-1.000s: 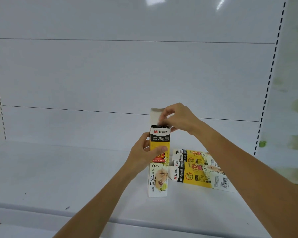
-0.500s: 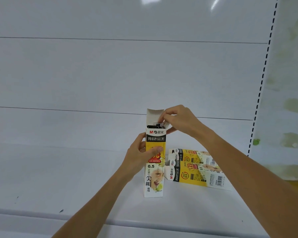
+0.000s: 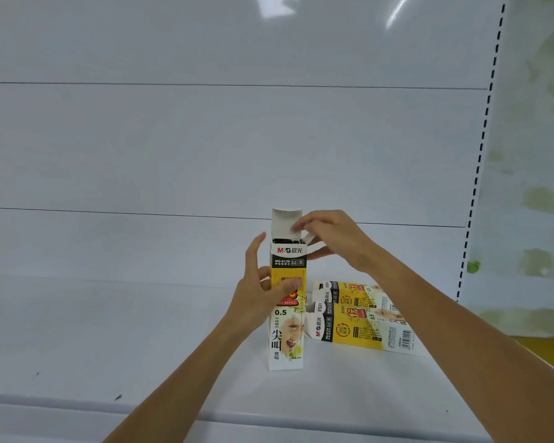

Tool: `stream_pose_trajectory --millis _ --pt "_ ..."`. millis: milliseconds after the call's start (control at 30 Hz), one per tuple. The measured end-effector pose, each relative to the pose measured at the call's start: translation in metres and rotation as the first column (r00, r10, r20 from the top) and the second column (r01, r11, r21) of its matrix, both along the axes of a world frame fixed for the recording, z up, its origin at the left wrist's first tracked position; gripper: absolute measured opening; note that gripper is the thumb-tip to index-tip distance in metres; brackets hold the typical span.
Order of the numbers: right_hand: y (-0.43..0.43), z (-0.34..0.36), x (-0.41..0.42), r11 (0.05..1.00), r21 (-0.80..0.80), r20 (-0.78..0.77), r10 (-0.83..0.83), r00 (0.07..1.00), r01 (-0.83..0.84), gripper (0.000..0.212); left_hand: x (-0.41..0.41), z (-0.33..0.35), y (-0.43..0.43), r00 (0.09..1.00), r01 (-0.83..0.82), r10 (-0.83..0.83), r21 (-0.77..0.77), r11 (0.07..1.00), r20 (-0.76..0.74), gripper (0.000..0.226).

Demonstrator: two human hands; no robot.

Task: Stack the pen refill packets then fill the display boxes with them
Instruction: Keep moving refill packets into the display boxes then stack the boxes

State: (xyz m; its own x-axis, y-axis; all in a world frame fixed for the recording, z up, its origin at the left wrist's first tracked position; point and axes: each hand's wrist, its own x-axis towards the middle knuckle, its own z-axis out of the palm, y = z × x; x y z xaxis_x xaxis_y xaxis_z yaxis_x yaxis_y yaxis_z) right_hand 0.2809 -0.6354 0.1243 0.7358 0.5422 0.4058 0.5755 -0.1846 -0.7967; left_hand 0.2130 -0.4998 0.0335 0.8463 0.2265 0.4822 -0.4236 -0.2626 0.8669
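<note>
While left hand [image 3: 256, 298] grips the upright yellow-and-white cardboard display box [image 3: 287, 340], right hand [image 3: 330, 238] pinches its top flap [image 3: 283, 220] above. Step: probably closing; next, tuck flap squarely. 2 similar boxes [image 3: 359, 321] lie beneath right forearm.

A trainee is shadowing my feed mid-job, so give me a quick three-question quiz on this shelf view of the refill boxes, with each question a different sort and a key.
1. True or false: the top flap of the upright box is folded shut.
2. How many flat-lying boxes show on the shelf to its right? A) none B) two C) five
3. Fill in: the ___ hand grips the upright box round its middle.

Key
1. False; the flap stands open.
2. B
3. Left: the left hand grips the middle, while the right hand pinches at the flaps on top.
</note>
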Motion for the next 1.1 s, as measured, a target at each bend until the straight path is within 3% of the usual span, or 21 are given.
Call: stream_pose_trajectory --millis 133,367,533,667,767,833,933,1100 --pt "-0.012 -0.02 0.002 0.929 0.353 -0.333 0.24 0.912 -0.115 0.024 -0.003 0.005 0.001 0.999 -0.046 0.044 0.131 0.99 0.022 0.075" --pt "-0.003 -0.031 0.003 0.936 0.343 -0.313 0.191 0.93 -0.077 0.021 -0.004 0.01 0.006 0.999 -0.051 0.05 0.241 0.969 0.008 0.064" --pt "0.003 -0.027 0.004 0.927 0.367 -0.45 0.244 0.859 -0.071 0.03 -0.006 0.013 0.009 0.999 -0.026 0.031 0.254 0.967 -0.015 0.059" --pt "0.006 -0.016 0.001 0.964 0.248 -0.351 0.176 0.92 -0.09 0.028 -0.005 0.011 0.005 1.0 -0.008 0.014 0.222 0.975 -0.025 0.066" --pt "0.011 -0.014 -0.006 0.944 0.307 -0.16 0.178 0.971 -0.122 0.027 -0.003 -0.006 0.003 0.998 0.027 -0.021 0.115 0.993 -0.053 0.078" --pt "0.011 -0.018 -0.008 0.938 0.315 -0.06 0.171 0.983 -0.144 0.023 -0.004 -0.021 0.001 0.99 0.052 -0.042 0.065 0.997 -0.135 0.064" --pt "0.004 -0.019 -0.009 0.953 0.244 -0.035 0.195 0.98 -0.181 0.026 -0.004 -0.035 0.0 0.971 0.008 0.004 0.051 0.999 -0.237 0.027" --pt "-0.002 -0.018 -0.013 0.944 0.221 -0.027 0.257 0.966 -0.245 0.018 -0.003 -0.037 0.002 0.977 0.015 -0.007 0.033 0.999 -0.213 0.024"
